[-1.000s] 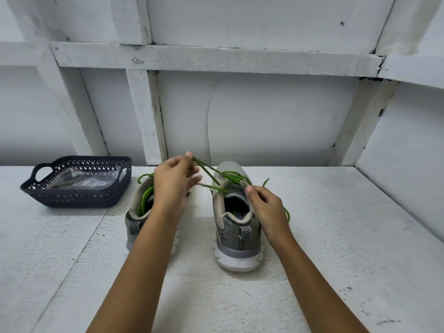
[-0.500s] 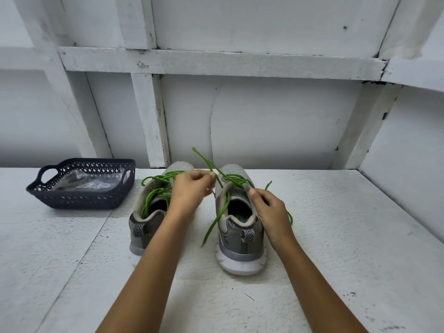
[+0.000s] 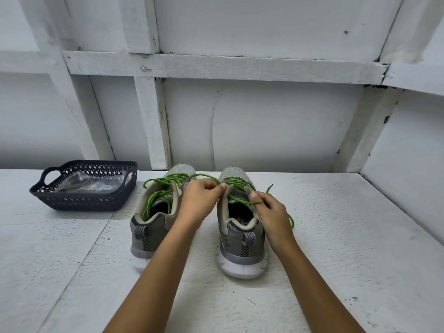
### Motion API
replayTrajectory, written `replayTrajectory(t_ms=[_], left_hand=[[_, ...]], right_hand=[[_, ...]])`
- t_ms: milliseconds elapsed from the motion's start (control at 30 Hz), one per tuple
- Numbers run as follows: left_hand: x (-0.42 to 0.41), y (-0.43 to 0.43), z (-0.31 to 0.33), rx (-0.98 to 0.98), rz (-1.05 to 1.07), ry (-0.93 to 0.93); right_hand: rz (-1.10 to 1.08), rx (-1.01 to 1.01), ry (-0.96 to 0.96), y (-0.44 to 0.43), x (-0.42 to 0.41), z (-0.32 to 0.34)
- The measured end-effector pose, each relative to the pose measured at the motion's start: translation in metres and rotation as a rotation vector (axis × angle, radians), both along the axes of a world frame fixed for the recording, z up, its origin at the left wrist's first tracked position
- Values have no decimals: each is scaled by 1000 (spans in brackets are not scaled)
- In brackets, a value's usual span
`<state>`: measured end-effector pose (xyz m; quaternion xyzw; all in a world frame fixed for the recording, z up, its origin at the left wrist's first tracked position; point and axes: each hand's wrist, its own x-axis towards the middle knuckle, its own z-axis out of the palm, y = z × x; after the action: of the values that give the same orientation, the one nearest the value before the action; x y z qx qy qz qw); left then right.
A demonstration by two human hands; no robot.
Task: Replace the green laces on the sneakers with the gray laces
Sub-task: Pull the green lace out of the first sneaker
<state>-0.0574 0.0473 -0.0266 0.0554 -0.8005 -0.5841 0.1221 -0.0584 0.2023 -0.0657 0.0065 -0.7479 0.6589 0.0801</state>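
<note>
Two grey sneakers stand side by side, heels toward me, on the white surface. The right sneaker (image 3: 241, 239) carries a loosened green lace (image 3: 236, 186). My left hand (image 3: 200, 201) pinches a strand of that lace near the tongue's left side. My right hand (image 3: 269, 212) pinches another strand of the same lace at the shoe's right collar. A loose end trails off to the right of the shoe. The left sneaker (image 3: 150, 231) has its own green lace (image 3: 156, 195) looped loosely over its opening, partly hidden by my left forearm.
A dark perforated basket (image 3: 79, 200) sits at the left, holding a clear plastic bag (image 3: 81, 185) whose contents I cannot make out. A white wall with wooden framing (image 3: 153, 121) rises right behind the shoes. A side wall closes in at the right.
My left hand has dropped from a raised pull back down to the right sneaker's tongue. The lace strand that hung down the shoe's left side is now drawn up.
</note>
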Motion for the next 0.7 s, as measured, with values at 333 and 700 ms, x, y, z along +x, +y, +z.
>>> replayTrajectory(t_ms=[333, 700], left_hand=[[19, -45, 44, 245, 330, 295], [17, -21, 29, -737, 166, 173]], right_hand=[[-2, 21, -1, 1, 2, 1], [34, 348, 16, 11, -27, 23]])
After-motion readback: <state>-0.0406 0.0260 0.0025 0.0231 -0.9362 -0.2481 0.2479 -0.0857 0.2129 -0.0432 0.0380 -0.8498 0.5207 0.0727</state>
